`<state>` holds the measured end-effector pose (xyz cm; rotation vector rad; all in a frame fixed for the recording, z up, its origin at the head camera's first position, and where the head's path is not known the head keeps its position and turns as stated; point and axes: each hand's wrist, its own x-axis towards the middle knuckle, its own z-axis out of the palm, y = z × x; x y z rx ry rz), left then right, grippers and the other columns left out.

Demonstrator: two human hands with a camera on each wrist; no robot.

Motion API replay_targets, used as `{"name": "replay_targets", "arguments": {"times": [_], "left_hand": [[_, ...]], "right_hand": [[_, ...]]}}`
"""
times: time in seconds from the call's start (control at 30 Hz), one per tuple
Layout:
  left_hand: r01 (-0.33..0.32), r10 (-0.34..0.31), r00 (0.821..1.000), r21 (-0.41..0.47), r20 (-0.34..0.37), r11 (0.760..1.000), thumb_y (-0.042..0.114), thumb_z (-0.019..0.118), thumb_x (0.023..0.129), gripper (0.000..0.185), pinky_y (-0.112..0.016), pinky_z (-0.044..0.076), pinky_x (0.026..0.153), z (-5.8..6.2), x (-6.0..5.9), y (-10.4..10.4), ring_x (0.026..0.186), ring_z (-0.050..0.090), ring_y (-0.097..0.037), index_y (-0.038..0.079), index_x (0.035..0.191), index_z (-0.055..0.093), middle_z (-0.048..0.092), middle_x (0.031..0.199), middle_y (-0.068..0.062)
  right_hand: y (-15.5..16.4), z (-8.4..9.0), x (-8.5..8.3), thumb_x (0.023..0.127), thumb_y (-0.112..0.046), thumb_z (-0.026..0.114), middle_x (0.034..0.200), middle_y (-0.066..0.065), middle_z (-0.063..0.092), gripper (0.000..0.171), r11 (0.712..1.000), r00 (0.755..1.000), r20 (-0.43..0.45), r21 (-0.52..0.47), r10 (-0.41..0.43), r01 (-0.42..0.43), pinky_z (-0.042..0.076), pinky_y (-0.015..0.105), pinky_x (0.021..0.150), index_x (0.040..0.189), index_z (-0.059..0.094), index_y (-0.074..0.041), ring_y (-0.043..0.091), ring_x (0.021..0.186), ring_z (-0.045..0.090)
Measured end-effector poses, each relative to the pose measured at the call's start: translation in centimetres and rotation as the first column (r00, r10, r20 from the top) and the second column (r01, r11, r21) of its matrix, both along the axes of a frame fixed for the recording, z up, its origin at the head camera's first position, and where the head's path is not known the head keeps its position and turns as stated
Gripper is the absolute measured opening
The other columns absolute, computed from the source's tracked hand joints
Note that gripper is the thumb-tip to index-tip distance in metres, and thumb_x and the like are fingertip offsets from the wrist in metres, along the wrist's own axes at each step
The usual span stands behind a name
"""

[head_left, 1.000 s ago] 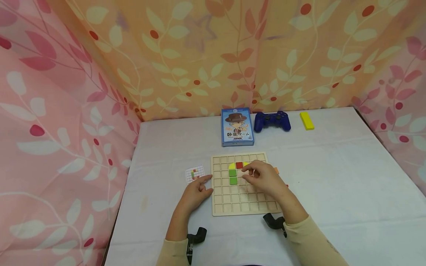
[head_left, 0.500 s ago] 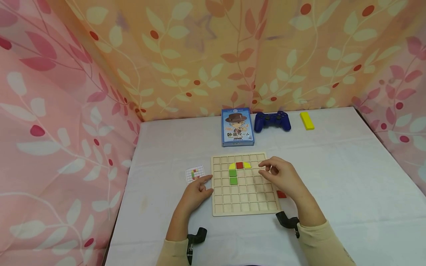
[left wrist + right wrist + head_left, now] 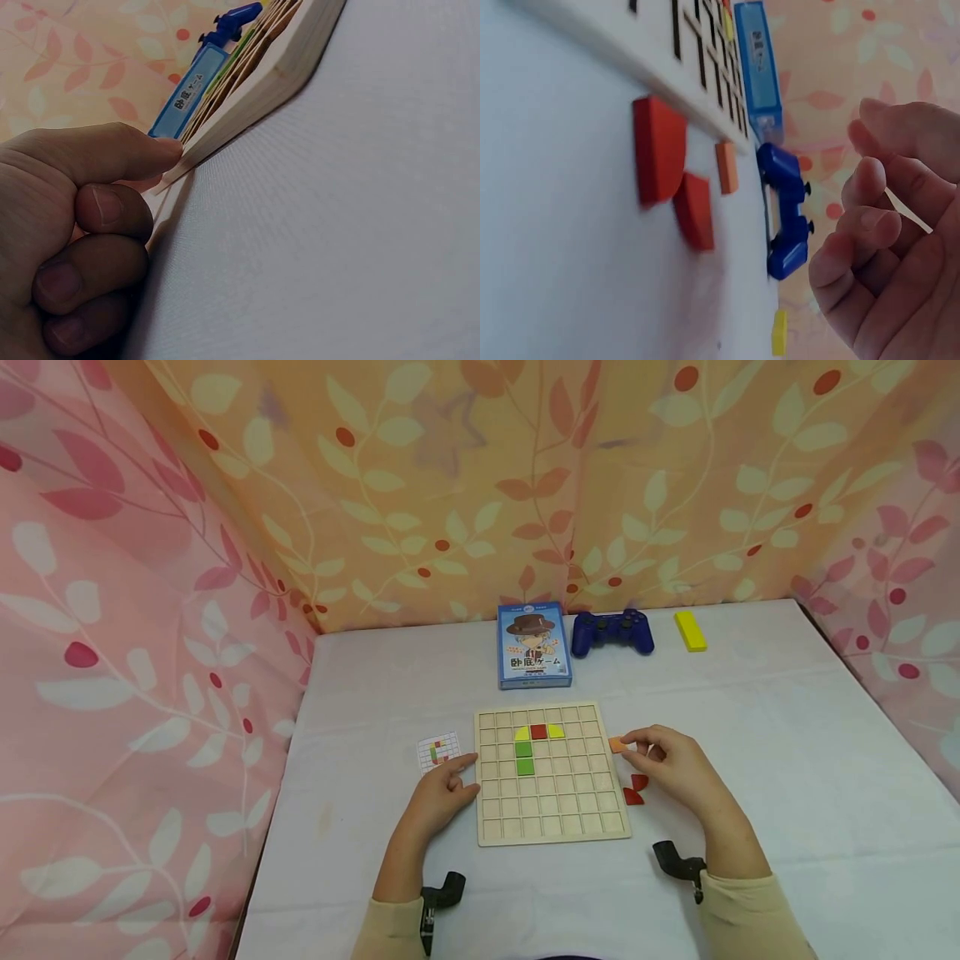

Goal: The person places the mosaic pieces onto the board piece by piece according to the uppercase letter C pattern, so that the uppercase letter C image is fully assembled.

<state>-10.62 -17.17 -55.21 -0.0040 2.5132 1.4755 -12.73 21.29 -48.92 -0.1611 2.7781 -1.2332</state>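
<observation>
My left hand (image 3: 441, 796) touches the left edge of the wooden grid board (image 3: 555, 810) with index finger and thumb; its other fingers are curled, as the left wrist view shows. Set in the board are a red square tile (image 3: 538, 732) between two yellow rounded tiles (image 3: 556, 731), and two green square tiles (image 3: 523, 749) in a column. Right of the board, my right hand (image 3: 671, 762) hovers with fingertips beside an orange tile (image 3: 617, 744), thumb and fingers apart. In the right wrist view, the orange tile lies on the table near two red rounded tiles (image 3: 660, 150).
A small pattern card (image 3: 438, 750) lies left of the board, partly behind the left hand. Along the back stand a blue game box (image 3: 534, 647), a blue game controller (image 3: 612, 633) and a yellow block (image 3: 691, 632). Patterned curtains (image 3: 420, 485) surround the white table (image 3: 360, 710).
My right hand has moved from over the board out to the right, uncovering the right yellow tile and the orange and red tiles. The left hand has stayed at the board's edge.
</observation>
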Motion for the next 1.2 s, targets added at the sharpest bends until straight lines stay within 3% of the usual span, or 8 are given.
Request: {"name": "replay_targets", "arguments": {"times": [0.33, 0.6, 0.7, 0.97, 1.2], "left_hand": [[-0.002, 0.002, 1.000, 0.003, 0.001, 1.000, 0.019, 0.077, 0.092, 0.050, -0.025, 0.031, 0.047, 0.0, 0.0, 0.0, 0.047, 0.038, -0.009, 0.018, 0.140, 0.065, 0.045, 0.054, 0.005], [-0.007, 0.007, 1.000, 0.011, -0.004, 1.000, 0.018, 0.076, 0.092, 0.049, -0.025, 0.031, 0.046, 0.1, 0.1, 0.0, 0.047, 0.038, -0.009, 0.017, 0.140, 0.065, 0.045, 0.054, 0.005], [-0.009, 0.009, 1.000, 0.000, -0.009, 1.000, 0.019, 0.077, 0.092, 0.049, -0.025, 0.030, 0.047, 0.0, 0.1, 0.0, 0.047, 0.038, -0.009, 0.018, 0.140, 0.065, 0.045, 0.054, 0.005], [-0.008, 0.008, 1.000, -0.003, -0.001, 1.000, 0.020, 0.077, 0.092, 0.050, -0.025, 0.030, 0.047, 0.1, 0.0, 0.1, 0.048, 0.038, -0.009, 0.019, 0.140, 0.065, 0.045, 0.054, 0.005], [-0.003, 0.003, 1.000, 0.007, -0.014, 1.000, 0.019, 0.077, 0.092, 0.049, -0.025, 0.029, 0.046, 0.0, 0.0, 0.0, 0.047, 0.037, -0.009, 0.018, 0.139, 0.065, 0.044, 0.054, 0.006]], "right_hand": [[2.0, -1.9, 1.4, 0.090, -0.007, 0.072, 0.081, -0.001, 0.055, 0.021, 0.992, 0.994, 0.086, 0.097, 0.066, -0.074, 0.042, 0.028, 0.065, 0.111, 0.076, -0.006, 0.017, 0.075, 0.049], [1.6, -2.6, 1.6, 0.085, -0.001, 0.069, 0.076, -0.003, 0.053, 0.024, 0.975, 0.989, 0.085, 0.176, 0.123, -0.136, 0.040, 0.032, 0.066, 0.107, 0.076, -0.006, 0.015, 0.071, 0.048], [1.3, -2.5, 1.6, 0.084, -0.001, 0.070, 0.077, -0.002, 0.053, 0.025, 0.971, 0.987, 0.107, 0.192, 0.123, -0.142, 0.040, 0.034, 0.066, 0.108, 0.075, -0.007, 0.016, 0.072, 0.048], [1.0, -2.5, 1.6, 0.083, -0.005, 0.072, 0.074, -0.003, 0.050, 0.020, 0.958, 0.989, 0.054, 0.245, 0.138, -0.147, 0.039, 0.035, 0.067, 0.102, 0.074, -0.011, 0.015, 0.071, 0.047], [1.0, -2.3, 1.7, 0.083, -0.013, 0.075, 0.073, -0.006, 0.053, 0.018, 0.953, 0.994, 0.047, 0.284, 0.100, -0.109, 0.040, 0.035, 0.063, 0.100, 0.072, -0.014, 0.014, 0.068, 0.048]]}}
